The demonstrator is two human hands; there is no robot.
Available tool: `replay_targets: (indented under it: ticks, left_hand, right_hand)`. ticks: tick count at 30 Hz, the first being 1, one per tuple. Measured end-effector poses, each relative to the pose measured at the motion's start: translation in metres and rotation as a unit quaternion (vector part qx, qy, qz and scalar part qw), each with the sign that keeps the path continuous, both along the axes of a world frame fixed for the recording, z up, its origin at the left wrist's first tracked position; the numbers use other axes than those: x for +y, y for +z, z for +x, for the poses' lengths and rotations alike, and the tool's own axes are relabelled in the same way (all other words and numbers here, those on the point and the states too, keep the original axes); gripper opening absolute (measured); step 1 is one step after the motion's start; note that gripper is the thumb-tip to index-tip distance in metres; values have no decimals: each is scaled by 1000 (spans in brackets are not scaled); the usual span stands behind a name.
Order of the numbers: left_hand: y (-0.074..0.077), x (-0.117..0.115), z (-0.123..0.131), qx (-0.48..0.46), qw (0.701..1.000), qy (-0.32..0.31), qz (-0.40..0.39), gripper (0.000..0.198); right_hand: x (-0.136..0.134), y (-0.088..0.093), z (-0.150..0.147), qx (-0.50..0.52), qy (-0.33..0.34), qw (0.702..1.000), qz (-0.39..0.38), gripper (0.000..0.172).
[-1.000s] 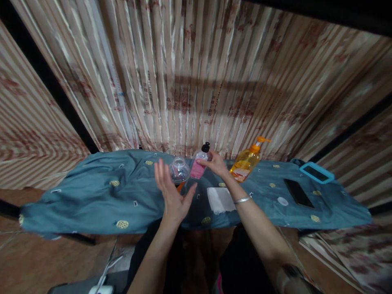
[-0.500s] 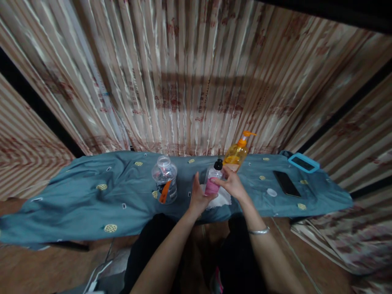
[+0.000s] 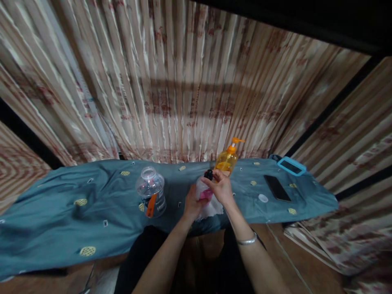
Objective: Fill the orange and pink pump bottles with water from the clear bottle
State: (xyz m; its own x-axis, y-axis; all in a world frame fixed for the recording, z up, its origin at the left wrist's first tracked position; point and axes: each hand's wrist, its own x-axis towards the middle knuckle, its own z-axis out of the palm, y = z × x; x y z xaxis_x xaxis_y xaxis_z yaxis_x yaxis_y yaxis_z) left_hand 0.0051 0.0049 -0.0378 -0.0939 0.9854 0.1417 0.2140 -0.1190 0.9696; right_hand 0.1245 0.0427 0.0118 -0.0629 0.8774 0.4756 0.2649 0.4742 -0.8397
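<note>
A small clear bottle (image 3: 200, 187) with a pink label and a black cap (image 3: 208, 174) is between my hands above the cloth-covered table. My left hand (image 3: 192, 205) wraps round its lower body. With thumb and fingers, my right hand (image 3: 221, 185) grips the black cap at the top. Beneath the bottle lies a crumpled white tissue (image 3: 214, 209). Just behind my right hand stands an orange pump bottle (image 3: 226, 161), part full of amber liquid. To the left is a wide clear plastic bottle (image 3: 150, 190) without a lid, bearing an orange label.
A white round lid (image 3: 263, 198), a black phone (image 3: 277, 188) and a light-blue framed device (image 3: 291, 166) lie on the right of the blue-green tablecloth (image 3: 110, 188). A pleated curtain (image 3: 177, 102) hangs behind, between dark frame poles.
My right hand has gone from the bottle's side up to its black cap. My left fingers have closed round the body. The whole view has shifted a little.
</note>
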Motion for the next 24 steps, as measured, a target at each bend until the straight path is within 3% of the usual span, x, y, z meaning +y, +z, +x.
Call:
replay_targets:
  ticks: [8,13,18,24]
  left_hand:
    - [-10,6,-1,-10,1000,-1,-14,35]
    - [-7,4,0,-2,1000,-1,-14,39]
    - [-6,-1,5,-4,1000,2,-5,43]
    - [-14,0,5,-2,1000,0,11,44]
  right_hand:
    - [0,4,5,-1,89,996,-26,24]
    - [2,4,16,9,137,989,-48,28]
    - [4,-6,18,73,109,991,-34,33]
    - [1,-8,18,103,83,991,-25,27]
